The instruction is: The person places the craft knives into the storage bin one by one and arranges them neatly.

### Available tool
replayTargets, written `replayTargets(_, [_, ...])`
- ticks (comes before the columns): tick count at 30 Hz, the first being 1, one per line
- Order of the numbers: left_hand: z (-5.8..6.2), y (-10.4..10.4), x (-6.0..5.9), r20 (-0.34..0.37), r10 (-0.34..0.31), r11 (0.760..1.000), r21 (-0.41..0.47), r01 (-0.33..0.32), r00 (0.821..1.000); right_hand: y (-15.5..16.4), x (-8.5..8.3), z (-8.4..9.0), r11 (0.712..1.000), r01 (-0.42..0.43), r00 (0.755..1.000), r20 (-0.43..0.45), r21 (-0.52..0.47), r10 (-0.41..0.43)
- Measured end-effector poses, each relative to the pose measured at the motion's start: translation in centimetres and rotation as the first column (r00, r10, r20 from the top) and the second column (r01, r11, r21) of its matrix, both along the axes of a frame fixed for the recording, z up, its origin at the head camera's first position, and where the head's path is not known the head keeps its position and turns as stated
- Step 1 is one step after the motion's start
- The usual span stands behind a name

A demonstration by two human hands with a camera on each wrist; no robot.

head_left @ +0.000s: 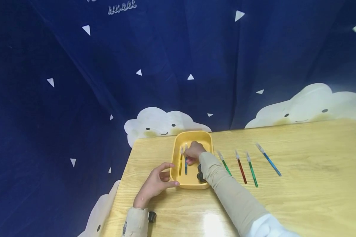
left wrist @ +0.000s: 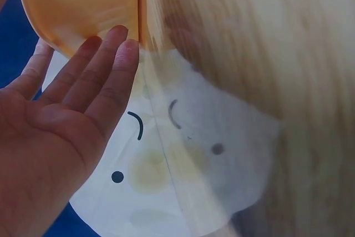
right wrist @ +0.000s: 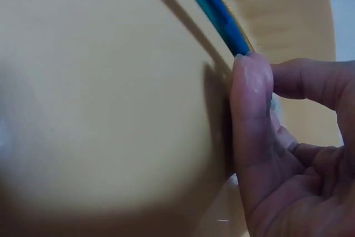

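Right hand (head_left: 194, 152): fingers clamp a blue pen (head_left: 186, 168) inside the tray (head_left: 192, 186).
Left hand (head_left: 155, 182): fingers sit apart at the tray's left rim.
Yellow pen (head_left: 181, 163): inside the tray.
Counter (head_left: 314, 181): two green pens (head_left: 252, 173), red pen (head_left: 241, 171), second blue pen (head_left: 271, 162), right of the tray.

6 pen-type tools (head_left: 186, 167) — 2 blu (head_left: 269, 160), 2 grn (head_left: 252, 171), 1 red (head_left: 241, 167), 1 yel (head_left: 181, 162) — 1 tray (head_left: 192, 180), 2 hands (head_left: 156, 181)
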State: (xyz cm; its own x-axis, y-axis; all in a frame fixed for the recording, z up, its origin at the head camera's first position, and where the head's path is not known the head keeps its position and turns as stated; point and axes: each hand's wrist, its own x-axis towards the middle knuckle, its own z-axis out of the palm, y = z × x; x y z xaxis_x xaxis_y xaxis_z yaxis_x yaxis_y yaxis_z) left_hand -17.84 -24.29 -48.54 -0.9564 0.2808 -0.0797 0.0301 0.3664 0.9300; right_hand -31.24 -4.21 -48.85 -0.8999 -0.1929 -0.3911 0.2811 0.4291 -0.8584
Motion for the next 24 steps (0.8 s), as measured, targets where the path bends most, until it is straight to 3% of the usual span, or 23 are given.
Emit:
replayTargets(9, [-0.1, 0.1, 0.0, -0.003, 0.024, 1.0, -0.02, -0.024, 1.0, -0.1, -0.7, -1.5, 1.0, -0.012, 1.0, -0.02, 0.026, 0.012])
replayTargets(12, [-0.2, 0.2, -0.1, 0.0, 0.012, 1.0, -0.006, -0.012, 1.0, 0.0, -0.6, -1.0, 1.0, -0.006, 0.999, -0.036, 0.022, 0.007])
replayTargets(16, [-0.2, 0.1, 0.0, 0.004, 0.011, 1.0, -0.013, -0.011, 1.0, 0.3, 0.2, 1.1, 0.999, -0.016, 0.997, -0.071, -0.044, 0.013])
replayTargets(24, [0.0, 0.0, 0.1, 0.014, 0.001, 1.0, 0.003, -0.001, 1.0, 2.1, 2.7, 8.5, 0.977, -0.113, 0.978, -0.191, -0.181, 0.078])
